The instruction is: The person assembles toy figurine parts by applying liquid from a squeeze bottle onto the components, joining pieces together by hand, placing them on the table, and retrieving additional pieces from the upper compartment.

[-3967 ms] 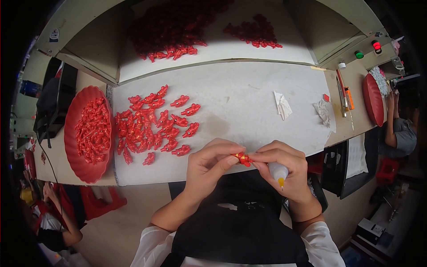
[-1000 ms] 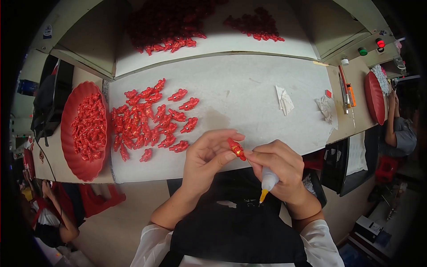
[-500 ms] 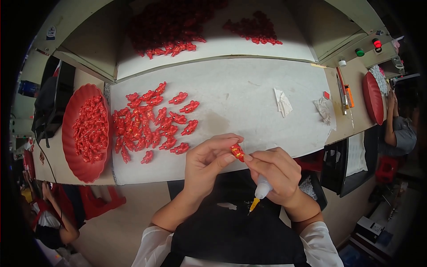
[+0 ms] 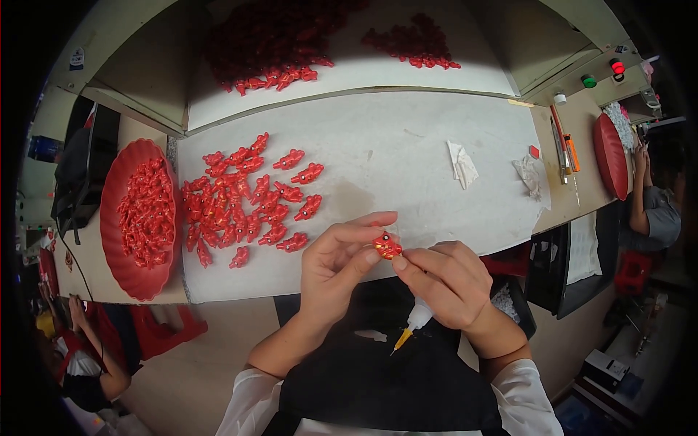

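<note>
Between thumb and fingers, my left hand (image 4: 329,272) pinches a small glossy red figurine (image 4: 387,245) with gold-yellow marks and a dark eye-like dot. My right hand (image 4: 452,285) has its thumb and index fingertip against the figurine's right side. Tucked in that same hand is a white needle-tip bottle (image 4: 419,315) with a yellow nozzle, its thin needle pointing down and left over my black apron (image 4: 378,392). Similar red figurines (image 4: 236,207) lie spread on the white table paper (image 4: 407,189) to the left. The palm-side fingers of my right hand are hidden.
A red scalloped tray (image 4: 116,265) heaped with figurines stands at far left. More red pieces (image 4: 418,47) lie on the shelf behind. Crumpled tissue (image 4: 461,166), a tool (image 4: 559,142) and an orange cutter (image 4: 572,152) lie at right. Other people sit at both sides.
The figurine has been turned between my fingers, so its dark dot now shows. The bottle's needle has swung left and slightly down. Both hands stay in nearly the same place.
</note>
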Available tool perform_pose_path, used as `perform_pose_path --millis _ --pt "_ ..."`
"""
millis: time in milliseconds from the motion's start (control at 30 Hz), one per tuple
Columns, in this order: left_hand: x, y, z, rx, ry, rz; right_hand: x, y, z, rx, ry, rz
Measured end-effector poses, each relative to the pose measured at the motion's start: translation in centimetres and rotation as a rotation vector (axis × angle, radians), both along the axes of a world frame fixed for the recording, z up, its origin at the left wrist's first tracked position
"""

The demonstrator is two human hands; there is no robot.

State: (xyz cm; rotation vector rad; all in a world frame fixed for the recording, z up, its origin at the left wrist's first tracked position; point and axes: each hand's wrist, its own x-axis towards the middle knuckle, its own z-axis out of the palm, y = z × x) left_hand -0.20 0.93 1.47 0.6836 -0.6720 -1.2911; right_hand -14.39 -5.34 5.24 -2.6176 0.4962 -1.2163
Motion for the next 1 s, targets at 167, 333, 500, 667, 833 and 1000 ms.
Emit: perform_pose_path --millis 167,333,500,667,833,1000 --pt "0.1 0.0 0.5 0.087 -0.136 0.049 -0.7 -0.6 0.2 0.362 -0.045 0.036" --pt "-0.1 0.0 0.6 0.174 -0.061 -0.001 -0.9 -0.7 0.6 0.8 -0.086 0.06" --pt "-0.4 0.0 0.5 0.264 0.043 -0.049 -1.3 -0.7 0.7 0.87 -0.06 0.039" --pt "-0.5 -0.2 0.3 0.272 0.033 -0.053 -1.2 -0.5 0.5 0.892 -0.077 0.005" --pt "-0.1 -0.1 -0.1 0.238 0.022 -0.084 -1.1 -0.5 0.5 0.902 -0.087 0.007" --pt "-0.3 -0.3 0.1 0.167 0.009 -0.037 -1.1 -0.7 0.3 0.661 -0.055 0.012"
